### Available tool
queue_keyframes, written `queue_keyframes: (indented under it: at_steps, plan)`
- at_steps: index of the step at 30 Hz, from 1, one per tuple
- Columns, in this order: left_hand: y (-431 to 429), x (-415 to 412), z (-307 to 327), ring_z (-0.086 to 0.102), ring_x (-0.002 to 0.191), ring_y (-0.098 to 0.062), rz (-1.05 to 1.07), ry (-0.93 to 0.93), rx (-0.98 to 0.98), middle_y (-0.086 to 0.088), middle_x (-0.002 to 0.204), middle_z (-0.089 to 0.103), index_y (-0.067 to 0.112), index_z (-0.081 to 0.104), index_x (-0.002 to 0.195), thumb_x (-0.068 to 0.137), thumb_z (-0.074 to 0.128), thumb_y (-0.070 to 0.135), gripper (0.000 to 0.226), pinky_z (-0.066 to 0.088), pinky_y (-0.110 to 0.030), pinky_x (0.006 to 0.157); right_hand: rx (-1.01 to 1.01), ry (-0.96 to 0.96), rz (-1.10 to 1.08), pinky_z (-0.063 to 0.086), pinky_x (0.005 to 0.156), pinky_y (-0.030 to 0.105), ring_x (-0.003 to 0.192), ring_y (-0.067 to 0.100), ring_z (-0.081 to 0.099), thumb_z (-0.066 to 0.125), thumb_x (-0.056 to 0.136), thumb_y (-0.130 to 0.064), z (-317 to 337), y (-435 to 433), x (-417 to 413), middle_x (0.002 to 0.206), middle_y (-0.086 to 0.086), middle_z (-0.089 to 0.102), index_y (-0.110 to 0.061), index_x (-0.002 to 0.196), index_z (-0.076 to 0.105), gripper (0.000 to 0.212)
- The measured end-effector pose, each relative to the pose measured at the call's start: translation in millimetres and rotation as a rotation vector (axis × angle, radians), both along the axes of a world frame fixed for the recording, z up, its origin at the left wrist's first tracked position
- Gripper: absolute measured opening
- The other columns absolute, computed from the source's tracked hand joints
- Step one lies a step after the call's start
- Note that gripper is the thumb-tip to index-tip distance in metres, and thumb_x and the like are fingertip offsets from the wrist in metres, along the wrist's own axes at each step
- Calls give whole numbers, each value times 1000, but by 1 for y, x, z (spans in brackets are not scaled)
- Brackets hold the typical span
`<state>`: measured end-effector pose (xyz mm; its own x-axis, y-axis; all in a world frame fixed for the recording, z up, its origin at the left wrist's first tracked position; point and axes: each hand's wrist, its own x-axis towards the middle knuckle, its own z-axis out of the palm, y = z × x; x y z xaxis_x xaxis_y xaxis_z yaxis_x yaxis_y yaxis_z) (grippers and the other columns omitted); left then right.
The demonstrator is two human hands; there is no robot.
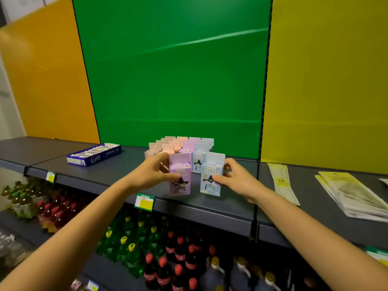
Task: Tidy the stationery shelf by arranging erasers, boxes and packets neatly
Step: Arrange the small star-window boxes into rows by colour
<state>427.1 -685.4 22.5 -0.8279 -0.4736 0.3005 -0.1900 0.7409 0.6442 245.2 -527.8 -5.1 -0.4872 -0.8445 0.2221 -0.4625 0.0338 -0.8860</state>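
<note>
On the dark grey shelf (117, 175), my left hand (154, 175) grips a purple box (181, 178) with a star-shaped window, standing upright near the front edge. Beside it, my right hand (235, 180) pinches a light blue box (211, 179) by its right side; this one is also upright. Behind both stand several rows of pink, purple and blue boxes (182, 147) against the green back panel. A blue open tray of erasers (94, 154) lies to the left on the same shelf.
Flat paper packets (282, 183) and a stack of plastic-wrapped sheets (354, 196) lie on the shelf at the right. A green and yellow price tag (144, 202) hangs on the front edge. Bottles of drinks (159, 248) fill the lower shelf.
</note>
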Motion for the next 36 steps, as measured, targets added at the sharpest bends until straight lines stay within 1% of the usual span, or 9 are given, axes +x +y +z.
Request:
queue_keyframes:
  at_steps: [4,8,11,16,20,23,25,28,36]
  plan:
    - [-29,-26,-5,59,82,-19,-20,9,-16,3,93,53,16,42,104,80,69,18,36,50,-20,64,86,142,-45,46,99,38,118,22,53,63,85,-18,0,-27,-14,135,6,49,-12,128,37,50]
    - [-52,-49,-8,61,88,-23,-72,-45,-25,-3,97,56,18,39,105,79,69,20,40,56,-34,75,136,152,-33,46,93,30,114,18,53,63,85,-16,0,-45,-32,138,6,47,-13,130,35,53]
    - [-67,-58,-6,60,82,-19,-105,-84,-31,-7,98,57,20,38,104,80,69,20,39,54,-30,66,158,133,-10,48,84,24,106,14,55,64,84,-15,2,-53,-41,132,7,52,-13,126,38,49]
    - [-84,-70,1,61,83,-24,-81,-141,-216,-6,93,60,13,44,111,76,73,25,47,54,-38,75,181,217,-48,50,92,30,108,18,59,70,80,-18,4,-66,-52,124,6,57,-16,121,43,49]
    - [-93,-79,6,49,75,-19,-78,-214,-455,-3,89,54,12,41,120,75,73,32,59,39,-32,66,142,205,-63,51,89,27,107,18,59,71,79,-15,2,-73,-52,122,6,57,-17,117,43,47]
    - [-100,-84,9,43,85,-17,-86,-254,-643,3,95,47,13,45,120,79,66,42,55,29,-28,68,89,201,-102,53,71,14,94,9,60,73,77,-14,0,-76,-49,115,1,57,-21,110,41,46]
    - [-107,-87,13,47,96,-20,-132,-248,-711,-1,105,54,13,48,123,79,63,47,58,36,-31,77,50,201,-135,52,63,9,87,3,59,74,75,-13,0,-78,-46,110,-2,55,-21,109,41,48]
    - [-118,-90,20,49,108,-26,-173,-262,-794,-9,116,57,14,46,129,78,63,49,64,40,-35,90,2,202,-186,51,62,8,84,1,60,74,75,-13,-3,-81,-40,105,-5,53,-21,108,41,48]
    - [-130,-91,16,41,112,-22,-164,-167,-1062,-2,125,51,21,47,131,80,51,60,64,30,-32,87,-46,256,-353,48,65,8,95,11,57,75,75,-16,-9,-94,-22,102,-6,53,-22,108,44,45]
